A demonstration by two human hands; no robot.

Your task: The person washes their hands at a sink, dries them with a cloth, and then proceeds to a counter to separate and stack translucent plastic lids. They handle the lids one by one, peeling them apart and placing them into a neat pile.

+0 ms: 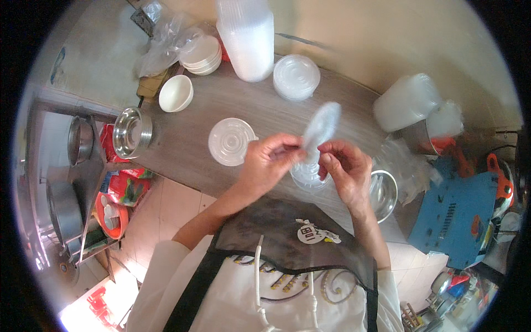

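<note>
My left hand (274, 159) pinches the edge of a clear round plastic lid (325, 120), which is tilted up and blurred. On the lid's other side, the fingers of my right hand (342, 168) are curled close to its lower edge; whether they grip it I cannot tell. Below both hands more clear round lids (309, 178) lie on the wood-grain table (186, 145), partly covered by my fingers. Another translucent lid (232, 141) lies flat just left of my left hand. Farther back sits a stack of clear lids (296, 77).
Tall stacked plastic tubs (249, 45) and white bowls (176, 93) stand at the back. Steel bowls (132, 133) are at the left edge. On the right are a steel bowl (383, 195), plastic bags (404, 166), stacked containers (408, 101) and a blue panel (452, 216).
</note>
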